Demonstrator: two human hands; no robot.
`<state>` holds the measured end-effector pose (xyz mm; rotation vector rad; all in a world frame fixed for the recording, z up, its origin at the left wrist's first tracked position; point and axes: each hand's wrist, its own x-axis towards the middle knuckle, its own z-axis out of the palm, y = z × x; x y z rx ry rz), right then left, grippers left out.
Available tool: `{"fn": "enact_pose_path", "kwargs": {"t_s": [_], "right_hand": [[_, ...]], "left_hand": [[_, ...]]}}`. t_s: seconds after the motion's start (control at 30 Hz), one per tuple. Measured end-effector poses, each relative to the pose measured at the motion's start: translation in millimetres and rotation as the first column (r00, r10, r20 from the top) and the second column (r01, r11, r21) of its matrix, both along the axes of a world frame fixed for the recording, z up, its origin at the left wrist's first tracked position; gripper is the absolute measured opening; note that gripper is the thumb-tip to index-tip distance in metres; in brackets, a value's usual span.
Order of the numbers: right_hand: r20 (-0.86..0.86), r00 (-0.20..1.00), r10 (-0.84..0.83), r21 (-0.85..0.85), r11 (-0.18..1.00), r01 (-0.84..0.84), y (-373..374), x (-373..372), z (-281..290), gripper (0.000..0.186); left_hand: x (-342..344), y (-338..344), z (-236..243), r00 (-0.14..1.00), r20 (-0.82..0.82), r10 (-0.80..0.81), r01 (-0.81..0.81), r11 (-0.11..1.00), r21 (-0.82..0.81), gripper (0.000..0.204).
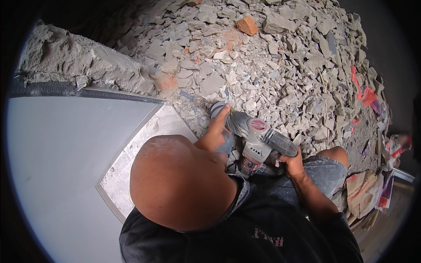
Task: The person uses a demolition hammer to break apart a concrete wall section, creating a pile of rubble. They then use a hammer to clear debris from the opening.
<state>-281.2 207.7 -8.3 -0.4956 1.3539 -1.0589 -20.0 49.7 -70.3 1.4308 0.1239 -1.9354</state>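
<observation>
Neither my left hand nor my right hand shows. Below me a co-worker [272, 223], seen from above and behind, is bent over a dusty grey power demolition hammer [239, 125]. Their left hand [215, 131] grips its front near the collar, and their right hand [293, 164] holds the rear handle. The tool's chisel [187, 95] points up and left into broken rubble [254, 87], near the foot of a rough, broken masonry edge [87, 61]. The co-worker's head covers part of their left arm.
A smooth grey-white surface [57, 166] with a dusty pale strip [127, 153] lies at the left. A brick piece [247, 25] sits among rubble higher up. Torn red plastic [366, 94], a paper sack [359, 193] and other scraps lie along the right.
</observation>
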Motion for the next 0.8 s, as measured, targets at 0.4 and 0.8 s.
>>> {"fn": "enact_pose_path", "kwargs": {"t_s": [0.4,0.8], "right_hand": [[0.04,0.999,-0.012,0.024,1.0,0.011,-9,2,6,0.029],[0.056,0.998,0.003,0.022,1.0,-0.004,-18,2,0,0.028]], "left_hand": [[17,-1,-33,0.997,-0.028,-0.069,0.069,0.998,-0.015,0.038],[25,-1,-24,0.973,-0.231,-0.007,-0.009,0.998,-0.069,0.038]]}}
